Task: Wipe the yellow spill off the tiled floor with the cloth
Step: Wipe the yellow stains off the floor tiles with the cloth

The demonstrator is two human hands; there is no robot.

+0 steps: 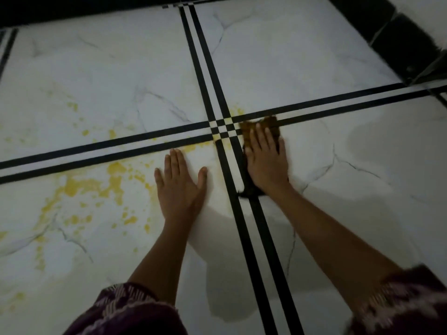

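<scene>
A yellow spill (96, 187) lies in blotches and splashes over the white marble-look floor tiles (314, 56), mostly left of centre, with smaller traces near the crossing of the black stripes (235, 112). My right hand (266, 160) presses flat on a dark cloth (251, 128) stained yellow-brown, just right of that crossing. The cloth shows beyond my fingertips and under my wrist. My left hand (180, 184) rests flat on the tile with its fingers spread and nothing in it, at the right edge of the spill.
Double black stripes (205, 73) cross the floor and meet between my hands. A black skirting (399, 39) borders the floor at the top and top right. Patterned dark sleeves (135, 308) cover my upper arms at the bottom.
</scene>
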